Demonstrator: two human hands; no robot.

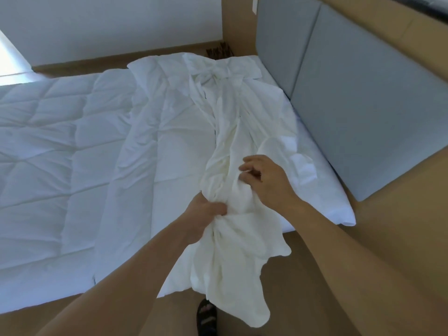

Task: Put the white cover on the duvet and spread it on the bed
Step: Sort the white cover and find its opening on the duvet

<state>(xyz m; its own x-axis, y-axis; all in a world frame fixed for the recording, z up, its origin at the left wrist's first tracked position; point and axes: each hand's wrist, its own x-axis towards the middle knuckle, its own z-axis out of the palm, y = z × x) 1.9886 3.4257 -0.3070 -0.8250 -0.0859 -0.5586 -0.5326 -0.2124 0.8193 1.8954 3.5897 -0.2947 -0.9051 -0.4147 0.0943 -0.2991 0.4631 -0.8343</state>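
Note:
The white cover (225,122) lies bunched in a long crumpled strip across the bed, its near end hanging over the bed's edge toward my legs. My left hand (206,214) grips a gathered bunch of the cover at the near edge. Just beyond it, my right hand (264,180) pinches a fold of the same cover with curled fingers. The quilted white duvet (53,146) lies flat over the left part of the bed, partly under the cover.
A grey padded headboard (358,98) runs along the bed's right side. A white pillow (312,175) lies by it. Wooden floor (339,251) surrounds the bed. My sandalled foot (206,316) stands below the hanging cover. A small dark object (219,52) sits beyond the bed.

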